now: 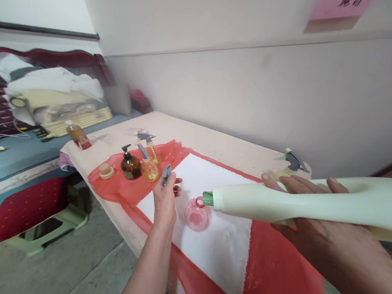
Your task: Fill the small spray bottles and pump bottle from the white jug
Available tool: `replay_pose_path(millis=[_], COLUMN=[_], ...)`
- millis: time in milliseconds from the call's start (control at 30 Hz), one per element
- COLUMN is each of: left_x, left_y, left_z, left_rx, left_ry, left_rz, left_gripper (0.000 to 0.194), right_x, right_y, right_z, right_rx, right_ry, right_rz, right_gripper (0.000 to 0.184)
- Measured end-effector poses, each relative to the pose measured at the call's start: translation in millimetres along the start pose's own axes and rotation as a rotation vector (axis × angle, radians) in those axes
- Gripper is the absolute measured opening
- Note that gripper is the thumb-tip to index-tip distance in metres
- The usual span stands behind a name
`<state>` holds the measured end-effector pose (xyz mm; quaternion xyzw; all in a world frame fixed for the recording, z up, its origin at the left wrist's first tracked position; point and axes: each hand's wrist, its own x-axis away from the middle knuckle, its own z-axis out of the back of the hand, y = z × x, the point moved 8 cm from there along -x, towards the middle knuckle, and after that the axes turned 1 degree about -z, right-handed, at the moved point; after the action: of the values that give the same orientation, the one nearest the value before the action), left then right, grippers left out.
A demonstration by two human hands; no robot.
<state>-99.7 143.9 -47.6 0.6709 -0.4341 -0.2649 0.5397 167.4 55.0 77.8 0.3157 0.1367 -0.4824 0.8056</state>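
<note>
My right hand [314, 228] grips a large pale green bottle [291, 200] tipped on its side, its green spout touching the mouth of a small round pink bottle [197, 214]. The pink bottle stands on a white cloth [222, 246] over a red sheet [277, 268]. My left hand [165, 194] is closed on a grey spray nozzle [166, 173] just left of the pink bottle.
Behind stand a dark brown pump bottle [130, 165], two orange spray bottles [148, 167], a small jar [106, 170] and an amber bottle [78, 135]. Another spray bottle [289, 163] lies by the wall. A red stool [28, 207] and a bed are at the left.
</note>
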Motion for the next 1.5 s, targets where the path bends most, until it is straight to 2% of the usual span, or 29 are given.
replay_pose_path(millis=[267, 433, 600, 1200, 1500], left_x=[1.0, 0.4, -0.1, 0.7, -0.4], left_y=[1.1, -0.1, -0.2, 1.6, 0.3], left_z=[-0.7, 0.1, 0.1, 0.0, -0.4], left_rx=[0.002, 0.011, 0.008, 0.009, 0.021], left_ry=[0.001, 0.004, 0.003, -0.004, -0.003], left_rz=[-0.005, -0.002, 0.0, 0.004, 0.006], left_gripper=[0.037, 0.039, 0.038, 0.039, 0.038], right_x=[-0.2, 1.9, 3.6, 0.6, -1.0], right_y=[2.4, 2.6, 0.5, 1.1, -0.2], right_z=[-2.3, -1.7, -6.1, 2.6, 3.0], right_rx=[-0.016, -0.006, 0.011, -0.01, 0.024], right_ry=[-0.042, -0.004, -0.038, 0.014, -0.004], right_rz=[-0.011, -0.008, 0.039, 0.0, 0.014], right_gripper=[0.045, 0.049, 0.05, 0.048, 0.049])
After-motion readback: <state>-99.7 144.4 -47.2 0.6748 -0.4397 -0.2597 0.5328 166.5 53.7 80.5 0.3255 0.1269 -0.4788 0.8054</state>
